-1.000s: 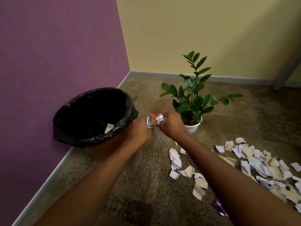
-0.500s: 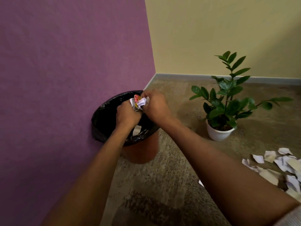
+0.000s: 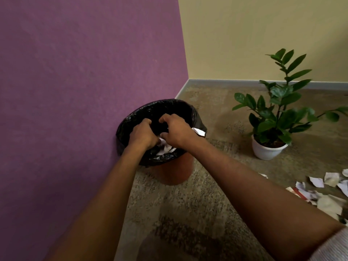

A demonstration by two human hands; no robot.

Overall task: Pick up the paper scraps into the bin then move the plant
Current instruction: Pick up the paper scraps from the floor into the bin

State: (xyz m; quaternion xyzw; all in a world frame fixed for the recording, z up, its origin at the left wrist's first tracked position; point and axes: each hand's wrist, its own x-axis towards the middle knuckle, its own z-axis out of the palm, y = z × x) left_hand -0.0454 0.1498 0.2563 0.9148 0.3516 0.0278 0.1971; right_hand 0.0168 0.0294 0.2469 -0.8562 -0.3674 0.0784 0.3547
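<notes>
Fingers of both hands curl downward over the mouth of the bin (image 3: pixel 195 113), and from above it cannot be told whether they are pinching any paper or have let it go: the left hand (image 3: pixel 142 134) and the right hand (image 3: pixel 177 131) sit knuckles-up and close together, with white scraps showing just beneath and between them inside the black liner. Holding the hands low and right over the opening makes sense for light, torn paper, which would flutter aside if dropped from higher up. One white scrap (image 3: pixel 198 131) lies draped over the liner's right rim, half in and half out, and looks likely to slip off unless nudged inward. The bin stands against the purple wall (image 3: pixel 84 72) near the corner, so it can be reached only from the open floor side. Most of the paper scraps (image 3: pixel 328 200) lie scattered on the carpet at the lower right, well apart from the bin, so by my judgement the clearing is far from done. The potted plant (image 3: pixel 278 113) stands upright in its white pot to the right of the bin, untouched, its move waiting on the scraps.
</notes>
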